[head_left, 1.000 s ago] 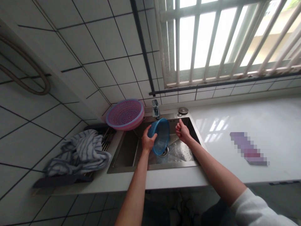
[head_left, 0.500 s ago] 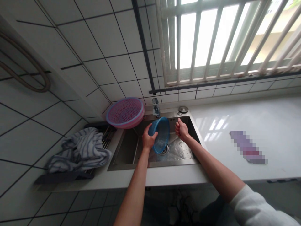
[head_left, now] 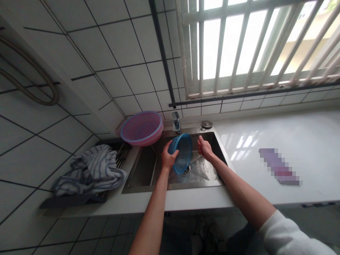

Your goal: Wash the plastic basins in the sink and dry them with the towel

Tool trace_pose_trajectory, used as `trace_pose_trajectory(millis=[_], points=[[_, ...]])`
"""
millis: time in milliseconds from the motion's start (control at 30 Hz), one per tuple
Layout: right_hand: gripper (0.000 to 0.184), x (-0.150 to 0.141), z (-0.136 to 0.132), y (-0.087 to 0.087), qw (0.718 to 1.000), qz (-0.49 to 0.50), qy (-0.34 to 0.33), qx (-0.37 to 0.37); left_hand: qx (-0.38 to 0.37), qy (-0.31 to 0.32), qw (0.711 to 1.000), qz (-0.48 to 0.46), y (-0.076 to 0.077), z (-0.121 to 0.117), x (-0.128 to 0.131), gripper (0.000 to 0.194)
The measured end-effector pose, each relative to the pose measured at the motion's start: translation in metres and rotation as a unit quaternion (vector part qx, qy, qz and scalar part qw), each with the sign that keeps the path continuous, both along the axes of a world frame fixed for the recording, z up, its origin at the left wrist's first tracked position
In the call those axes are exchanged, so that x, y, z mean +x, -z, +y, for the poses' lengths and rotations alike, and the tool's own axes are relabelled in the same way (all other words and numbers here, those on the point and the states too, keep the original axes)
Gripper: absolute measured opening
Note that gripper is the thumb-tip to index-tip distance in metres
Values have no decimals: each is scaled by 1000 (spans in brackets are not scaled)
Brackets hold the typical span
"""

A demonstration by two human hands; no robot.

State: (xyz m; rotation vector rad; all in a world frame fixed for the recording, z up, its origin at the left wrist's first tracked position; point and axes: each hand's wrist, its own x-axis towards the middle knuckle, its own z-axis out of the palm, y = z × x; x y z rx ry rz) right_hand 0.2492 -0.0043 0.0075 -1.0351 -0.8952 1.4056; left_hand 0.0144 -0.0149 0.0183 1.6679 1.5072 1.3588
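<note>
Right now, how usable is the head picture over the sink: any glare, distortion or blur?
Head view: the barred window is blown out white; its reflection glares on the counter; wide-angle distortion bends the wall tiles; a pixelated patch hides something there; the left hand, blue strainer and right hand read clearly.

Strainer [head_left: 182, 153] over sink [head_left: 148, 170]; basket [head_left: 141, 128] behind-left; towel [head_left: 90, 170] left on rack [head_left: 117, 150].

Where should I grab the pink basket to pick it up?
Grab the pink basket by its thick rim, coming from the front over the sink. It leans toward the wall, so the near rim faces you. The mesh sides look bendy.
</note>
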Motion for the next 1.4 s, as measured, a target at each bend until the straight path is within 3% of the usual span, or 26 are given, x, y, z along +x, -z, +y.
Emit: trace_pose_trajectory(millis=[67,167,233,367,500,667,767,867,1000,1133,1233,1300,1400], points=[[43,3,1,9,991,-120,-41,29,-12,3,1000,1,3,2,0,64],[9,4,1,22,944,-309,-93,67,-46,16,999,-10,10,6,1,63],[18,2,1,27,918,-372,-112,86,-67,25,997,-25,15,9,1,62],[23,0,0,28,907,-368,-151,140,-94,41,993,-56,19,13,2,59],[7,4,-4,24,902,-391,-127,136,-107,54,990,-71,17,11,4,59],[30,7,-6,24,905,-412,-95,34,-124,65,988,-69,15,9,8,60],[40,3,-5,23,926,-366,-65,61,-130,68,987,-68,15,9,9,60],[37,1,-3,26,939,-334,-41,75,-130,70,987,-66,15,9,9,60],[25,4,-1,34,895,-435,-99,10,-128,70,987,-66,16,9,10,58],[24,9,0,37,896,-423,-117,67,-128,75,987,-66,16,10,11,59],[26,10,-1,34,875,-448,-164,85,-130,80,986,-67,16,10,11,59],[30,9,-2,31,864,-472,-130,119,-129,79,986,-64,16,9,11,58],[33,8,0,27,861,-487,-20,146,-126,73,988,-60,16,9,11,57]])
